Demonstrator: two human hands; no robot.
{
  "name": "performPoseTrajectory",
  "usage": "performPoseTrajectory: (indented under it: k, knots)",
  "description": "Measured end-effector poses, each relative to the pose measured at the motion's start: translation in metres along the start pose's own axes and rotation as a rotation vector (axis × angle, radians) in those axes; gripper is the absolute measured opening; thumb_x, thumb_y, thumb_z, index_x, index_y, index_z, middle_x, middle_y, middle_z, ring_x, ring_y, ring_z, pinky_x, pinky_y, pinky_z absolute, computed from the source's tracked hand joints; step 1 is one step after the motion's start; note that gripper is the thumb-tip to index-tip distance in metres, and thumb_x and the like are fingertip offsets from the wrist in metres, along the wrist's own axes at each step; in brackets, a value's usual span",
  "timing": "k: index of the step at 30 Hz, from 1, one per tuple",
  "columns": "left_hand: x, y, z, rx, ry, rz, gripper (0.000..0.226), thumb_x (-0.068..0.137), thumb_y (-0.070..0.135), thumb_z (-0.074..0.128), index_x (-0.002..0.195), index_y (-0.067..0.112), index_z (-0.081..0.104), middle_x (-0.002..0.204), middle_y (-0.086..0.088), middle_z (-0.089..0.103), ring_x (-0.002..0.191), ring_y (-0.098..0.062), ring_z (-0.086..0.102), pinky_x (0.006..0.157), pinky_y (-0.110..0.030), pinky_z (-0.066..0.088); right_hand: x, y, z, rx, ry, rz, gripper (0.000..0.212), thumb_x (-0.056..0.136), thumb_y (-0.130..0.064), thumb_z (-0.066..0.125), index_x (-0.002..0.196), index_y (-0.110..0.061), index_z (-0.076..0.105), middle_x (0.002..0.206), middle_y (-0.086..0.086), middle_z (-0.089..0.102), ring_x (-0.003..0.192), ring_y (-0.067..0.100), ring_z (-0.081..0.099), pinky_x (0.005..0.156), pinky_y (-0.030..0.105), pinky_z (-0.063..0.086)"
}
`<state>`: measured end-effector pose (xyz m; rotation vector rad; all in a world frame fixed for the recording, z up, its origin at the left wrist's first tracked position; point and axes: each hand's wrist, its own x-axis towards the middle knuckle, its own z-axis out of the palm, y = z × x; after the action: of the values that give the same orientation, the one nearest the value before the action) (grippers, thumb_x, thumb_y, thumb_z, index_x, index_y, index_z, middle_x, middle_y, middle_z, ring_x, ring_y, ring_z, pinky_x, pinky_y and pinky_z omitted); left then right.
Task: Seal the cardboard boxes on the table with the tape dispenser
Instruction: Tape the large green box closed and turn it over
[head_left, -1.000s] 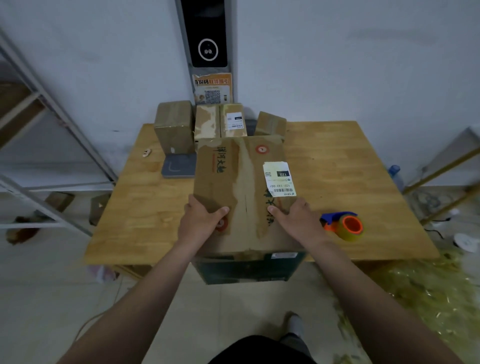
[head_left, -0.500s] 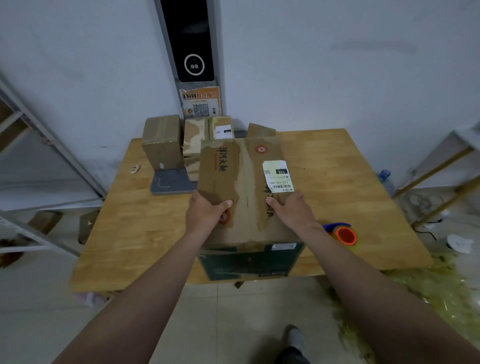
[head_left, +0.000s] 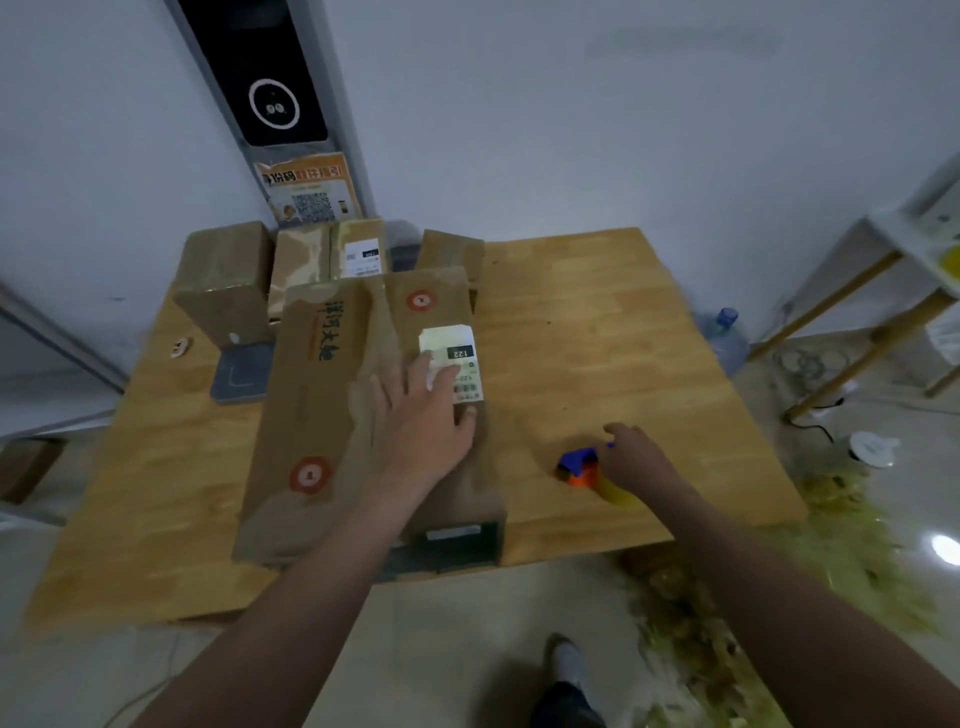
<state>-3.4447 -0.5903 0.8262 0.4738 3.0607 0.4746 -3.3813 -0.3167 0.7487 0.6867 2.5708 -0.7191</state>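
Two bare hands over a wooden table (head_left: 597, 322). Left hand (head_left: 423, 421): flat, fingers spread wide, palm pressed on top of the large cardboard box (head_left: 322, 415), fingertips (head_left: 452, 371) overlapping the white shipping label (head_left: 453, 345); it grips nothing. Right hand (head_left: 636, 457): on the tabletop to the right of the box, fingers curled down at the tape dispenser (head_left: 582, 465), touching it; whether the fingers have closed around it cannot be told through the blur. Large box: lying lengthwise at the near edge of the table, its dark front end overhanging slightly, flaps down, two red round marks and dark printed characters on top. Tape dispenser: blue body, orange roll core, resting on the table just right of the box, near the front edge. Four smaller cardboard boxes (head_left: 223, 280): grouped at the far left of the table against the wall, behind the large box. Grey flat scale (head_left: 239, 371): beside the large box, under the leftmost small one.
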Motion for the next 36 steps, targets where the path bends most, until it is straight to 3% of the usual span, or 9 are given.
performPoseTrajectory:
  k: [3,7,12,18,23,26,30,33,36]
  knots:
    - [0.022,0.037,0.016,0.047,-0.028,-0.022,0.060,0.096,0.051,0.051,0.151,0.029,0.040,0.166,-0.008,0.018,0.155,-0.036,-0.004,0.122,-0.066,-0.001,0.035,0.034,0.003,-0.091,-0.041,0.074,0.046,0.101,-0.021,0.043,0.147,-0.016,0.044,0.143,0.016,0.043,0.129,0.042,0.045,0.103,0.048,0.043]
    - [0.043,0.058,0.032,0.198,-0.029,-0.031,0.056,0.094,0.052,0.054,0.146,0.033,0.047,0.165,-0.007,0.020,0.154,-0.040,-0.001,0.114,-0.078,0.000,0.076,0.061,0.014,-0.218,-0.115,0.117,0.048,0.100,-0.023,0.042,0.148,-0.023,0.038,0.148,0.014,0.034,0.139,0.044,0.029,0.106,0.060,0.033]
    - [0.058,0.060,0.047,0.274,-0.035,-0.052,0.054,0.091,0.054,0.057,0.140,0.032,0.054,0.164,-0.003,0.022,0.154,-0.040,0.004,0.110,-0.081,0.003,0.118,0.082,0.035,-0.213,-0.205,0.082,0.055,0.101,-0.021,0.043,0.154,-0.014,0.027,0.148,0.021,0.032,0.131,0.051,0.040,0.107,0.053,0.035]
    - [0.060,0.059,0.049,0.278,0.011,-0.054,0.053,0.090,0.052,0.061,0.139,0.031,0.057,0.161,0.000,0.028,0.153,-0.038,0.009,0.112,-0.080,0.007,0.127,0.099,0.052,-0.156,-0.151,0.024,0.047,0.097,-0.015,0.049,0.143,-0.011,0.040,0.129,0.020,0.046,0.108,0.049,0.058,0.090,0.054,0.051]
    - [0.058,0.058,0.041,0.202,-0.012,-0.044,0.052,0.093,0.051,0.056,0.142,0.036,0.054,0.158,0.007,0.033,0.154,-0.035,0.005,0.114,-0.077,0.002,0.103,0.095,0.040,0.076,-0.106,0.069,0.045,0.092,-0.003,0.053,0.134,-0.018,0.049,0.119,0.018,0.055,0.080,0.039,0.065,0.046,0.044,0.058]
    - [0.052,0.052,0.028,0.017,-0.022,-0.026,0.061,0.096,0.049,0.056,0.153,0.036,0.041,0.164,0.005,0.026,0.156,-0.028,0.005,0.120,-0.068,0.000,0.079,0.072,0.018,0.231,-0.027,0.052,0.048,0.086,0.006,0.049,0.126,-0.020,0.046,0.106,0.016,0.057,0.071,0.035,0.065,0.049,0.049,0.059]
    - [0.024,0.037,0.001,-0.312,-0.094,-0.044,0.061,0.099,0.040,0.061,0.155,0.030,0.038,0.163,0.006,0.024,0.152,-0.022,0.019,0.123,-0.047,0.023,0.046,0.034,-0.015,0.418,0.161,-0.102,0.058,0.073,0.010,0.050,0.120,-0.024,0.052,0.104,0.013,0.055,0.081,0.037,0.063,0.056,0.051,0.059]
    - [-0.001,0.017,-0.029,-0.401,-0.181,-0.055,0.053,0.102,0.033,0.058,0.152,0.026,0.042,0.150,0.005,0.046,0.137,-0.018,0.045,0.109,-0.037,0.041,0.013,-0.005,-0.044,0.454,0.321,-0.268,0.064,0.066,0.012,0.054,0.120,-0.021,0.062,0.102,0.011,0.061,0.095,0.030,0.059,0.084,0.042,0.052]
    - [-0.021,0.001,-0.068,-0.448,-0.178,-0.099,0.038,0.105,0.032,0.053,0.141,0.024,0.052,0.124,0.010,0.062,0.113,-0.012,0.059,0.084,-0.027,0.047,-0.035,-0.052,-0.073,0.467,0.402,-0.373,0.068,0.068,0.014,0.055,0.127,-0.019,0.064,0.106,0.008,0.057,0.096,0.021,0.055,0.085,0.022,0.041]
